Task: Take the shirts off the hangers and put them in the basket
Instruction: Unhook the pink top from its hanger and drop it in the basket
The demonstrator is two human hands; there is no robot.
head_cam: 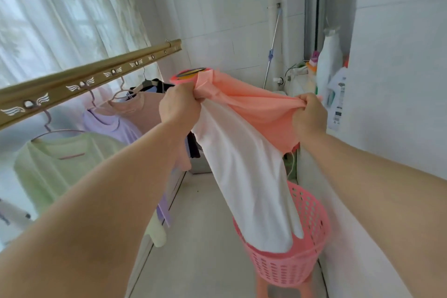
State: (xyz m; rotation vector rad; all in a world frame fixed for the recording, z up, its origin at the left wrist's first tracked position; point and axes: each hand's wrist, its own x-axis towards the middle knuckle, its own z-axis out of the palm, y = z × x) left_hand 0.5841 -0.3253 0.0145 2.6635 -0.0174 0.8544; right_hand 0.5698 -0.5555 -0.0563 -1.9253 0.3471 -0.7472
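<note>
One shirt (pixel 242 164): freed, lower end in basket (pixel 312 225)
Left hand (pixel 180 106): grips its bunched top
Right hand (pixel 309 113): grips it too
Rail (pixel 96 75): at least three shirts (pixel 60 167) on hangers (pixel 60 131)

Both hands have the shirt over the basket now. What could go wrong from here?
1. The shirt is stretched wide between left hand and right hand; only its lower end is in the basket, so dropped like this, part may drape outside.
2. The basket seems perched on a small stool; a push could tip it.
</note>
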